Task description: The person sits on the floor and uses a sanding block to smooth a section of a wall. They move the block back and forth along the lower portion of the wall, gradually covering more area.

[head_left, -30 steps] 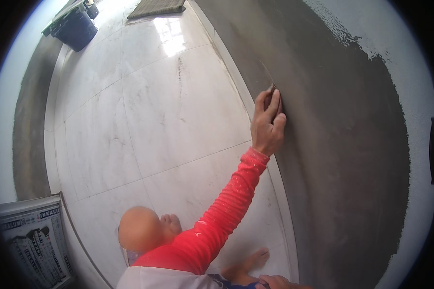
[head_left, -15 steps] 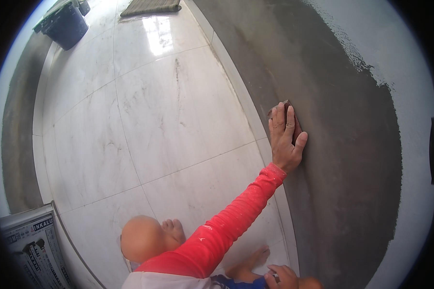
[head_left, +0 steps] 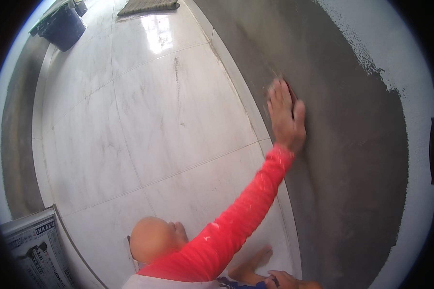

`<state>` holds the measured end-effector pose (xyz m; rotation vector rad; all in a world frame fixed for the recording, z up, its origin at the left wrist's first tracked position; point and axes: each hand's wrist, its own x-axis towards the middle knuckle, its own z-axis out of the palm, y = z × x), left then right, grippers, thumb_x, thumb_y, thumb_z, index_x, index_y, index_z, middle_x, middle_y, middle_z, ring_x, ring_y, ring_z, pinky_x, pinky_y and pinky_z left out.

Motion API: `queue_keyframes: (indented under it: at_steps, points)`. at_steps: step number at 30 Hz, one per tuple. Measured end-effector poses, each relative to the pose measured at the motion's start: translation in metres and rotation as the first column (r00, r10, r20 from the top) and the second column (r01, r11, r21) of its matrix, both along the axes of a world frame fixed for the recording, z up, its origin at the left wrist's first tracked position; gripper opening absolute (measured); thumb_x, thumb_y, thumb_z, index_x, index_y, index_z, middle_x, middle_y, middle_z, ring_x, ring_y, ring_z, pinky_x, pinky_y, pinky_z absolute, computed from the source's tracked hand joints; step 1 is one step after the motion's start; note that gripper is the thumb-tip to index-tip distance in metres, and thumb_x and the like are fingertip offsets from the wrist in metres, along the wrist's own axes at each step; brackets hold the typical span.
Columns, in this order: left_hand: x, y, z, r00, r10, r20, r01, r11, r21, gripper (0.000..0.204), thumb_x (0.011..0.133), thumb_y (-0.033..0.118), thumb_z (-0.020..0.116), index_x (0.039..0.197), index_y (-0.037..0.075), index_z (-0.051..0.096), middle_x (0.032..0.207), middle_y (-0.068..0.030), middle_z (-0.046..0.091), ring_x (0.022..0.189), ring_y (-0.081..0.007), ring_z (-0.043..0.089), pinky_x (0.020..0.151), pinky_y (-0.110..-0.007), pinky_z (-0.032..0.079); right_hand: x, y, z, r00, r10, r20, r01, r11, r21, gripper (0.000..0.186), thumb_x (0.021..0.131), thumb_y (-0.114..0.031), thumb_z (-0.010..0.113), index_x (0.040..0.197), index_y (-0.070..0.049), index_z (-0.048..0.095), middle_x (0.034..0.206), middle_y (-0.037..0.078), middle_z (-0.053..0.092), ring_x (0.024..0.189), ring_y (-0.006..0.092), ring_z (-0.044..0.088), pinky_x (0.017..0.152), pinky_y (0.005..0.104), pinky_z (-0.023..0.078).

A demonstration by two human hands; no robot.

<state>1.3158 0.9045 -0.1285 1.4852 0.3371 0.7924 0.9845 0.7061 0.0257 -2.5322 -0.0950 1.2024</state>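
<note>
My left hand (head_left: 287,115), blurred, at the end of a red sleeve, presses a thin reddish-brown pad (head_left: 291,91) against the grey plastered band (head_left: 337,159) on the wall at right. Its fingers lie over the pad. My right hand (head_left: 283,282) is low at the bottom edge beside my right knee, fingers curled near the blue shorts; whatever they hold, if anything, is too small to make out. My bare left knee (head_left: 152,241) and feet show at the bottom.
White tiled floor (head_left: 154,115) runs along a skirting (head_left: 248,111). At the upper left stand dark buckets (head_left: 65,31); a striped mat (head_left: 147,6) lies at the top. A printed-covered panel (head_left: 33,250) is at the lower left, beside the opposite wall (head_left: 17,159).
My left hand slid down and rightward with the pad, then moved back up the plastered band, its fingers flatter than at first. My right hand stays low by the knee.
</note>
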Motion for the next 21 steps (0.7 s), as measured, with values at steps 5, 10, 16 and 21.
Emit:
queue_keyframes:
  at_steps: [5,10,16,21]
  points:
    - [-0.083,-0.099,-0.007,0.994,-0.108,0.003,0.108,0.994,0.008,0.068,0.106,0.034,0.041,0.162,0.0,0.023,0.169,-0.0206,0.019,0.157,-0.0409,0.01,0.125,-0.053,0.006,0.022,0.01,0.003,0.998,0.065,-0.009,-0.065,0.998,0.02,0.042,0.101,-0.03,0.056,0.13,0.0,0.061,0.118,0.024,0.066,0.108,0.0436,0.062,0.093,0.0496,0.049]
    - [0.052,0.081,0.007,1.0,0.029,-0.001,-0.029,0.999,-0.036,0.065,0.109,0.036,0.037,0.16,-0.002,0.024,0.168,-0.0215,0.022,0.157,-0.039,0.012,0.125,-0.052,0.008,-0.016,-0.006,-0.008,0.979,0.193,0.065,-0.201,0.964,0.172,0.041,0.101,-0.031,0.056,0.132,-0.003,0.059,0.12,0.022,0.065,0.106,0.0427,0.063,0.094,0.0478,0.05]
    - [-0.016,-0.017,-0.041,1.0,-0.011,0.006,0.01,0.993,0.118,0.073,0.106,0.044,0.044,0.16,-0.001,0.025,0.167,-0.0223,0.023,0.157,-0.0401,0.012,0.125,-0.052,0.011,0.039,0.025,0.076,0.97,0.216,-0.111,-0.191,0.962,0.197,0.044,0.097,-0.032,0.061,0.132,-0.006,0.059,0.12,0.02,0.066,0.107,0.0413,0.063,0.094,0.0457,0.05]
    - [-0.03,-0.035,-0.027,0.99,-0.014,-0.138,0.04,0.982,0.186,0.075,0.106,0.048,0.045,0.161,0.003,0.024,0.167,-0.0208,0.022,0.153,-0.0387,0.021,0.123,-0.053,0.015,0.044,0.002,0.044,0.859,0.298,0.417,-0.381,0.915,0.131,0.042,0.094,-0.028,0.064,0.13,-0.007,0.062,0.121,0.019,0.068,0.111,0.04,0.064,0.096,0.0442,0.05]
